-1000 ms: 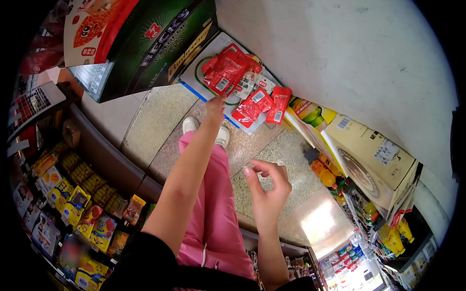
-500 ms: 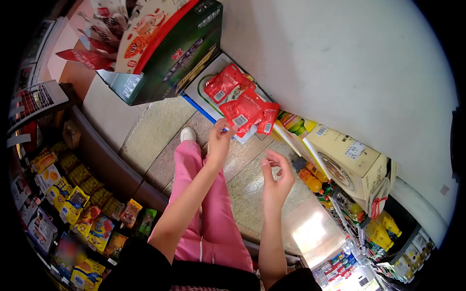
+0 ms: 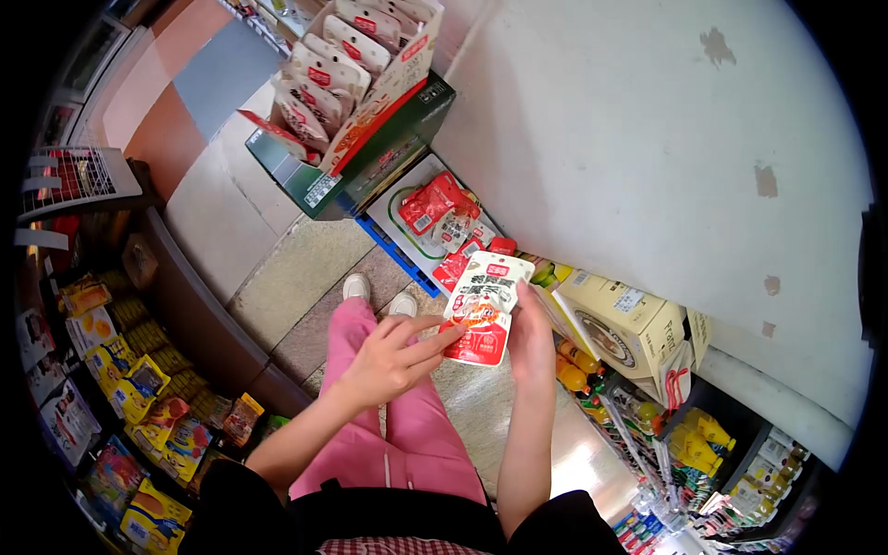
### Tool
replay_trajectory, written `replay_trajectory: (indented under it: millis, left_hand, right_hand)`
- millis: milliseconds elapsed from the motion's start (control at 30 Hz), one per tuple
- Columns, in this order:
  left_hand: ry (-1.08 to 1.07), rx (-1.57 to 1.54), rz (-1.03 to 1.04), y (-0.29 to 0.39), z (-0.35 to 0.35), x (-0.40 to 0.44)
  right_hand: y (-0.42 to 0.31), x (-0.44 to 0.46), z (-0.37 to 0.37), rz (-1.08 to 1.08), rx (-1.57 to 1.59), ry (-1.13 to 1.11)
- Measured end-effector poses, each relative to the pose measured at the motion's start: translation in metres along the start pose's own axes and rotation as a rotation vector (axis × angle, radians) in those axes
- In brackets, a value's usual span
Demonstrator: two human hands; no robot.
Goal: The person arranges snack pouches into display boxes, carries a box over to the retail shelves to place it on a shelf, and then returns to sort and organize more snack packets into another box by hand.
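Note:
A red and white snack pouch (image 3: pixel 483 310) is held up in front of me, its printed face toward the camera. My right hand (image 3: pixel 532 344) is closed on its right edge, thumb along the side and the other fingers mostly behind it. From the left, my left hand (image 3: pixel 393 356) reaches in, fingertips on the pouch's lower left front; its thumb is hidden. Just beyond lie several red pouches (image 3: pixel 431 203), some partly covered by the held one, on a white box lid (image 3: pixel 388 205) with a blue edge.
A green display box (image 3: pixel 393 153) packed with white pouches (image 3: pixel 356 44) stands beyond the pile. To the right are a cream carton (image 3: pixel 606 310) and bottled drinks (image 3: pixel 698 439) along a pale wall (image 3: pixel 638 157). Packaged snacks (image 3: pixel 153 388) fill a shelf at left.
Half a second ago my left hand was at the red pouches and my right hand was apart and empty. Now a pouch is lifted between both hands, and the view has shifted.

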State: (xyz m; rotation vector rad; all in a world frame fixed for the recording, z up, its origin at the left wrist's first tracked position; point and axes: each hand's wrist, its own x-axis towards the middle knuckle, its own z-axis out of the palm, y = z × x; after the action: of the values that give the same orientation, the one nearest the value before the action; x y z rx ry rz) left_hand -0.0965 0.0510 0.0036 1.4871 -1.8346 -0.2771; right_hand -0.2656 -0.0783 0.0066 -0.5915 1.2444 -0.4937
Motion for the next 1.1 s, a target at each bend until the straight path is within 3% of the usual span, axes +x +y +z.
replay_trajectory:
  millis: [67,200,300,333,400,433,467,600,700,767,900,1100]
  left_hand:
    - [-0.021,0.099,0.023,-0.004,-0.014,-0.004]
    - [0.155,0.197,-0.035,-0.015,-0.026,-0.013]
    - [0.352,-0.014,-0.396,-0.015,-0.030,-0.018]
    - [0.382,-0.164,-0.577,-0.011,-0.036,-0.018]
    - [0.588,-0.906,-0.837,-0.004,-0.029,-0.018]
    - [0.682,-1.288,-0.941,-0.003,-0.025,-0.021]
    - [0.652,-1.477,-0.923,-0.009,-0.022,-0.030]
    - [0.810,-1.275,-1.073,0.004,-0.030,-0.010]
    - [0.882,-1.308,-1.113,-0.002,-0.035,-0.011]
    - [0.822,-1.314,-1.089,-0.005,-0.043,-0.014]
    - [0.703,-1.278,-1.087,-0.014,-0.051,-0.022]
    - [0.657,-1.262,-1.095,-0.021,-0.057,-0.027]
  right_hand:
    - [-0.005,0.002,-0.001,-0.042,-0.056,-0.013]
    - [-0.008,0.003,0.012,-0.075,-0.027,-0.044]
    - [-0.009,0.001,0.027,-0.094,0.078,-0.125]
    - [-0.010,-0.001,0.034,-0.111,0.114,-0.154]
    - [-0.007,-0.006,0.048,-0.139,0.170,-0.206]
    - [-0.004,-0.008,0.054,-0.166,0.154,-0.195]
    - [0.001,-0.011,0.062,-0.191,0.138,-0.184]
    - [0.017,-0.013,0.072,-0.288,0.061,-0.182]
    - [0.014,-0.012,0.069,-0.304,0.048,-0.179]
    - [0.001,-0.010,0.059,-0.246,0.062,-0.165]
    - [-0.029,-0.010,0.062,-0.229,-0.345,-0.292]
    - [-0.052,-0.019,0.070,-0.266,-0.612,-0.282]
